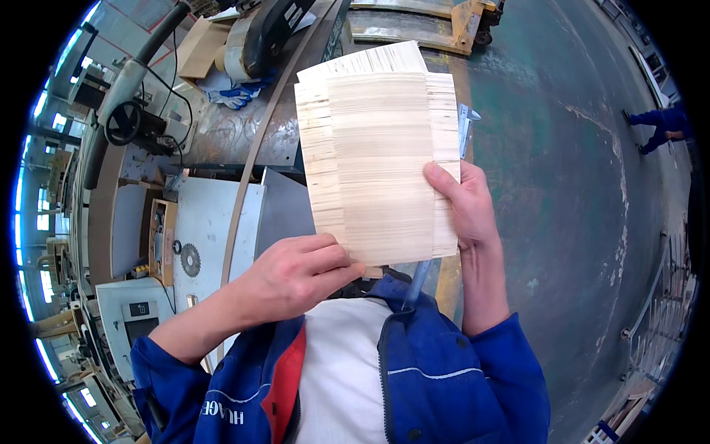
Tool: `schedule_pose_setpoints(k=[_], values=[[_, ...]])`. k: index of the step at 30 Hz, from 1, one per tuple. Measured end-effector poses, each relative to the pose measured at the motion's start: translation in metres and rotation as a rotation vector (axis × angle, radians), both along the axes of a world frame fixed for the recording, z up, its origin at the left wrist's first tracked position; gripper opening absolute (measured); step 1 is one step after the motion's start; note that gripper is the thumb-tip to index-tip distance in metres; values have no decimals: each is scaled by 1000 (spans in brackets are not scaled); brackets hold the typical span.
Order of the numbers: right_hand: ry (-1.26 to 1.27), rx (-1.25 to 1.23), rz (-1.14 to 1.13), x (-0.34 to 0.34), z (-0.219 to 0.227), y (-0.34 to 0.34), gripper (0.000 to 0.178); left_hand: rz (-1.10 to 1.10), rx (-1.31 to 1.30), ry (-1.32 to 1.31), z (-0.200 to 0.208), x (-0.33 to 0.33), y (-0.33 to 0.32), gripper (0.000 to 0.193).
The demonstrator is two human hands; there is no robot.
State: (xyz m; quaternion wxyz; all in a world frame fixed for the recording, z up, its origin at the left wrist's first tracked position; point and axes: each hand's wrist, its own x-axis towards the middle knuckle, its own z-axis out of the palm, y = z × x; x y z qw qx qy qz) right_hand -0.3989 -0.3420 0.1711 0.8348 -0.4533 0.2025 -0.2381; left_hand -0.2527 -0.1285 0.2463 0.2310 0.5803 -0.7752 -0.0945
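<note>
A few pale, thin wood sheets [381,163] are held up in front of my chest, fanned slightly so their edges show at the top and sides. My right hand [466,196] grips them by the right edge, its thumb pressed on the front face and its fingers behind. At the lower left corner, the fingers of my left hand [303,270] are closed on the sheets' bottom edge. Part of the left fingertips is hidden against the wood. A caliper [464,129] shows partly behind the sheets' right edge.
To the left is a pale machine table [214,214] with a round saw blade [191,260] lying on it. Blue-and-white gloves [235,95] rest by a machine farther up. A yellow pallet truck [467,26] stands ahead. Another person [662,126] is at the far right.
</note>
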Motion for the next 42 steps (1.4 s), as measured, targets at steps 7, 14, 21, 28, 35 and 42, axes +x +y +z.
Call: schedule_pose_setpoints(k=[7,14,21,28,35,42], values=[[8,-22,96,-1,8,3,33,434,-285,-202,54,90,-62,12],[19,-11,59,-7,11,4,34,389,-483,-371,54,78,-56,15],[13,-37,34,-1,17,7,34,339,-428,-373,56,72,-51,18],[-18,-15,-66,2,-1,-6,34,-81,-25,-52,1,1,-5,22],[-9,8,-41,1,5,1,33,80,62,30,32,27,-32,12],[-42,33,-83,2,-6,9,35,770,-623,-54,57,99,-82,12]])
